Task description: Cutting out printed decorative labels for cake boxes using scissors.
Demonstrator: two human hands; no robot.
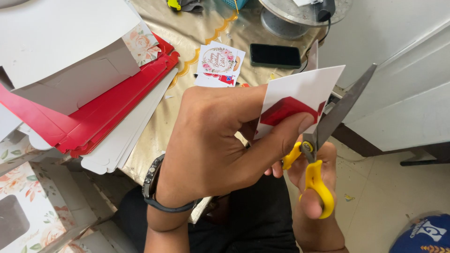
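Observation:
My left hand [215, 140] pinches a small white card with a red printed shape [300, 96] between thumb and fingers, held up in front of me. My right hand [316, 197] grips yellow-handled scissors [323, 140], fingers through the loops. The blades are spread apart around the card's right edge, one blade behind the card and one to its right. A dark watch sits on my left wrist.
A gold-covered table [183, 33] carries a stack of red and white flat cardboard boxes [93, 117], round floral stickers on white sheets [219, 63], a black phone [275, 55] and a metal turntable stand [290, 16]. Floral boxes [28, 206] lie at lower left.

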